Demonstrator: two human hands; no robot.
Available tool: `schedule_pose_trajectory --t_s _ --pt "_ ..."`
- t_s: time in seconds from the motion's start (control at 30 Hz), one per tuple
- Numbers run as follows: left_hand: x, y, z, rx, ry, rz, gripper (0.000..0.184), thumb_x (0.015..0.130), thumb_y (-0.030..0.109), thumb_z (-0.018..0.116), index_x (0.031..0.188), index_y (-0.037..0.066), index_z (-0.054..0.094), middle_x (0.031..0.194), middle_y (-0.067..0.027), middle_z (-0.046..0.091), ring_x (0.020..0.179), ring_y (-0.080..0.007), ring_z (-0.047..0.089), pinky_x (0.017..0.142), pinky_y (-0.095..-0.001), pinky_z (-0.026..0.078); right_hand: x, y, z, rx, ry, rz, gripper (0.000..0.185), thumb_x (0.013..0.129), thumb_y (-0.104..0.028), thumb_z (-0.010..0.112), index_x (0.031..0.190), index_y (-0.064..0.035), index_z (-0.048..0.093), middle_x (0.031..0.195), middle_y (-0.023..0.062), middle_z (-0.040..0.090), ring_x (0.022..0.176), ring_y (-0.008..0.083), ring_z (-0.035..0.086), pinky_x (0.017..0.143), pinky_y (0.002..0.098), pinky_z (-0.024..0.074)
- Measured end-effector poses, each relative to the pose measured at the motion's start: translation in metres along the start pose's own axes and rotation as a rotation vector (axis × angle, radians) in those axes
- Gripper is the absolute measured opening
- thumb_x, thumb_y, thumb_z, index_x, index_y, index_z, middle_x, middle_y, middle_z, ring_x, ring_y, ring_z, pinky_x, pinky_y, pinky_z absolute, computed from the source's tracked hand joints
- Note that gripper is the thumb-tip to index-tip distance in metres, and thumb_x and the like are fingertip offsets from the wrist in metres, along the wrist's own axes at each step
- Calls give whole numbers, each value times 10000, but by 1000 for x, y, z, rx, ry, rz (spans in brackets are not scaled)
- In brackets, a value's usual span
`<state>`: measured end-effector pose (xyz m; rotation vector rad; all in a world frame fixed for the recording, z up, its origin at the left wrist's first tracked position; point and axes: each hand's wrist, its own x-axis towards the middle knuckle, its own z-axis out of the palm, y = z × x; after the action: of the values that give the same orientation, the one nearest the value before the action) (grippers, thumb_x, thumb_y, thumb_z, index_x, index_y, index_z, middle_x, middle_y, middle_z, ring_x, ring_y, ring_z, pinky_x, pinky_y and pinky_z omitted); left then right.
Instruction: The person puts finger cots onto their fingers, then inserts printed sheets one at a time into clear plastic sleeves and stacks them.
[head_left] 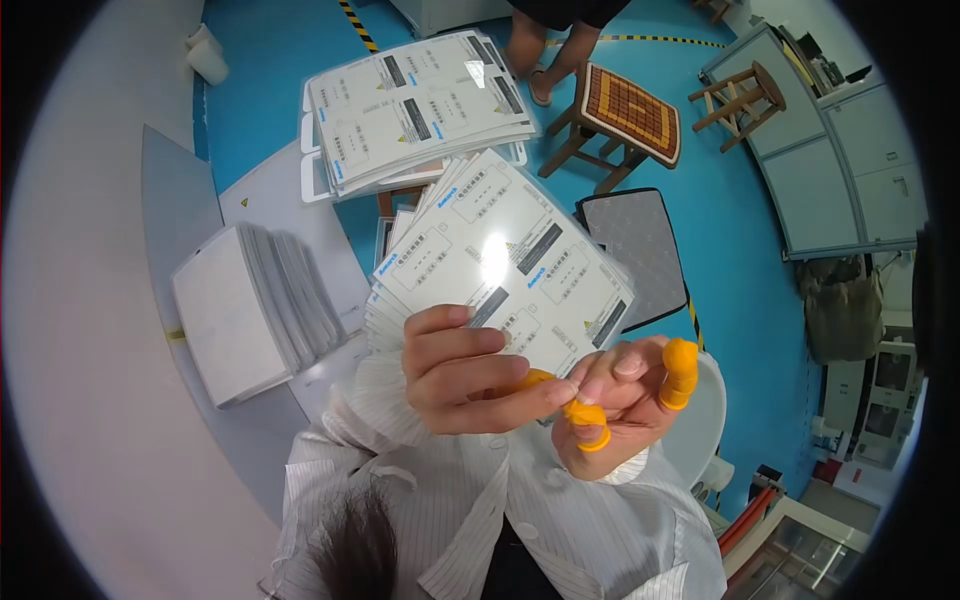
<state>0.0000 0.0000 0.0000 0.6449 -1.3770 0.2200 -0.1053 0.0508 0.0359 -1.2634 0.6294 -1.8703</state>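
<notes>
My left hand has its fingertips pinched on the yellow finger cot at the tip of my right thumb. A bit of yellow also shows beneath my left fingers. My right hand is turned palm up with its fingers half curled and apart, holding nothing. A second yellow finger cot covers one of its fingers. Just beyond both hands lies a fanned stack of clear-covered printed label sheets, partly hidden by my left fingers.
Behind it, another stack of printed sheets rests on white trays. Plain white sheets are piled at the left. A wooden stool with a beaded seat and a grey mat stand at the right. A person's legs are at the far side.
</notes>
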Motion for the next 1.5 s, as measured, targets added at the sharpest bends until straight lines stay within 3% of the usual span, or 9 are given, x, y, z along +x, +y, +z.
schedule_pose_trajectory --t_s 0.2,0.27,0.67,0.7,0.77,0.9,1.0,1.07,1.5 --pt "-1 3 2 36 37 15 269 608 268 759 832 382 664 753 177 490 792 -40 470 783 -244 397 -2 0 5 73 87 70 766 654 -155 802 1296 -86 390 1042 47 464 739 83 535 695 218 473" --pt "1 5 0 77 -14 40 211 646 318 729 796 392 602 714 133 389 751 -74 414 771 -255 365 -3 0 9 22 180 67 763 654 -170 804 1291 -81 393 1040 44 454 731 84 523 692 211 467" --pt "0 2 4 91 41 101 183 666 372 723 802 377 601 726 143 408 780 -64 412 777 -237 347 0 -8 14 124 226 205 720 677 -122 782 1283 -67 396 1028 37 435 755 83 506 704 205 456" --pt "0 2 4 91 41 101 183 666 372 723 802 377 601 726 143 408 780 -64 412 777 -237 347 -1 -6 12 124 226 205 720 677 -122 782 1283 -67 396 1028 37 435 755 83 506 704 205 456" --pt "1 2 4 95 33 103 187 664 377 721 808 371 602 737 146 420 783 -60 414 777 -231 347 -3 -2 7 246 165 124 657 710 70 684 1280 -36 374 1061 81 490 805 180 581 720 310 489" --pt "-3 6 -1 59 6 24 308 608 289 778 878 379 660 799 206 492 825 -18 460 781 -214 378 0 -6 13 107 184 183 699 687 -111 772 1280 -80 402 1002 16 433 756 74 499 699 197 457" --pt "-5 6 2 34 18 23 302 617 270 773 884 363 666 808 203 502 822 -20 469 781 -216 384 0 -4 13 106 178 185 679 696 -101 763 1277 -96 412 970 4 429 751 70 494 692 197 456" --pt "-4 4 7 34 61 85 119 694 326 697 769 353 608 734 165 449 785 -56 429 776 -221 355 -1 -1 11 256 147 91 608 731 82 658 1271 -21 398 958 60 492 809 159 557 736 300 484" --pt "-3 3 5 43 66 88 117 695 336 701 773 354 615 741 164 454 793 -54 433 776 -221 359 -5 4 12 185 188 17 605 729 73 665 1267 -30 409 1052 83 466 791 166 551 740 303 487"
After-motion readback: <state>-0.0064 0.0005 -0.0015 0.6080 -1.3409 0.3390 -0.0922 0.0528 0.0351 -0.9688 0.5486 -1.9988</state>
